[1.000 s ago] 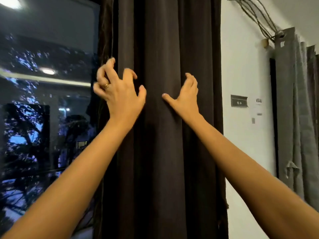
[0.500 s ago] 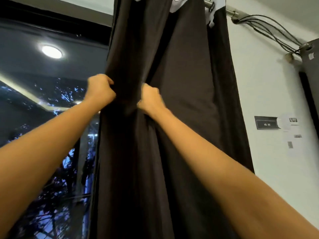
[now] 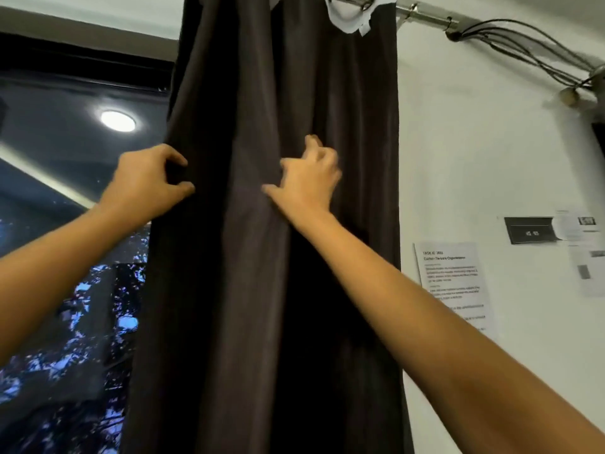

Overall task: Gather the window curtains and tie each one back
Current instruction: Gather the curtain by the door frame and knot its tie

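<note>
Right of dark curtain (image 3: 248, 290), wall sheet (image 3: 455, 283) headed "TASK ID"

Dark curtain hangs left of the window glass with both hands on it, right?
No. The head view shows the dark curtain hanging right of the window glass; the left hand and right hand are both on it.
</note>
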A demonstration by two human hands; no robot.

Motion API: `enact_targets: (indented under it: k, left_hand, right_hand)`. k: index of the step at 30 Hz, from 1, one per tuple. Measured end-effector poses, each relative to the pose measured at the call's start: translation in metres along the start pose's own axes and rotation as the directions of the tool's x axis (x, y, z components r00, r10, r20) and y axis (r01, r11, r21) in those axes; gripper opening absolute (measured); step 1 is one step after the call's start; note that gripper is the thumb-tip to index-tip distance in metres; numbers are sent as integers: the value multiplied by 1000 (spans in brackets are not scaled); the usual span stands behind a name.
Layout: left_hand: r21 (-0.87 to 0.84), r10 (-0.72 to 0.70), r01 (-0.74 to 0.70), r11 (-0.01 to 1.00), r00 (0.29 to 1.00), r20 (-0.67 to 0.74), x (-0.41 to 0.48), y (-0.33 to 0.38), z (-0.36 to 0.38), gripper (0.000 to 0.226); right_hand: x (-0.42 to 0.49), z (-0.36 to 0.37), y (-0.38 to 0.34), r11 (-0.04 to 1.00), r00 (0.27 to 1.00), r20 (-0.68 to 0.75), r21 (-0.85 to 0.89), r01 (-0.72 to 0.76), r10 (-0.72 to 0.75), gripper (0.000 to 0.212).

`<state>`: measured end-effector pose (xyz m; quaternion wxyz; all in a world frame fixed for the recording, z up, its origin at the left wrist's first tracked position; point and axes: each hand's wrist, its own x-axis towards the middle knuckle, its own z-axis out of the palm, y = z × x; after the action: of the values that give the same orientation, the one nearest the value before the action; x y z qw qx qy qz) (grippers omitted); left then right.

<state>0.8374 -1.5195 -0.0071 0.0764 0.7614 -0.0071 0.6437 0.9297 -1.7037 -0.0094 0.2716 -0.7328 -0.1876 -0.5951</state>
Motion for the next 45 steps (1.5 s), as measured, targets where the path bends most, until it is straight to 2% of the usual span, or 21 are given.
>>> enact_targets:
  k: [3,5,8,11,14,17,20,23,25,27,29,31,33,35,37,42,45]
  left_hand:
    - [-49,15,-13,999,999,41,0,9,16,44]
    - [-72,20,-16,997,998,57,1,14,25,44]
    - [-118,18,-10,993,997,71,0,15,34,42]
    - [-130,-3,12,991,998,67,0,9,32,40]
    - [-111,-49,55,992,998,50,0,-3,22,40]
    - [-74,-73,75,994,997,33,-1,-18,8,38]
    - [-54,-77,76,996,997,-11,-2,-30,-6,37]
    - [-29,-56,55,998,997,-45,-6,-35,-7,38]
    - [-45,-60,58,997,997,-43,-14,-35,-4,40]
    - [-70,-56,54,996,998,-30,-21,-35,1,40]
    - [-87,-30,29,996,1000,-9,-29,-31,6,39]
    - [-75,9,-7,997,1000,24,-38,-28,11,37]
    - [-71,40,-35,997,997,62,-52,-26,19,35]
    - [-81,29,-20,997,993,110,-67,-23,26,33]
    - [-94,11,3,996,989,145,-84,-20,33,32]
    - [-165,8,22,986,985,175,-130,-18,46,32]
    - [-185,-2,47,982,973,233,-163,-20,59,35]
  right_hand:
    - [9,-6,52,976,973,81,-14,-216,217,30]
    - [13,-6,76,938,930,166,53,-341,329,23]
    - [15,-3,99,880,881,252,165,-446,400,24]
    - [15,8,102,872,922,226,317,-374,313,35]
    - [11,20,73,879,951,209,376,-292,226,38]
    - [7,31,13,883,985,173,460,-93,14,38]
    - [2,28,-62,800,956,104,577,168,-276,35]
    - [-3,26,-111,732,901,177,654,193,-396,21]
    - [-9,26,-119,762,885,252,628,158,-392,24]
    - [-20,23,-111,825,909,250,544,153,-333,32]
    - [-35,17,-94,911,953,126,352,216,-275,42]
    - [-54,11,-72,950,968,12,194,245,-252,55]
    - [-76,8,-49,955,976,49,221,197,-212,66]
    - [-103,10,-31,948,971,175,301,104,-162,75]
    - [-132,21,-18,953,949,283,297,53,-141,80]
    - [-202,53,2,944,935,330,330,13,-128,77]
    - [-236,71,6,951,905,405,308,-2,-129,64]
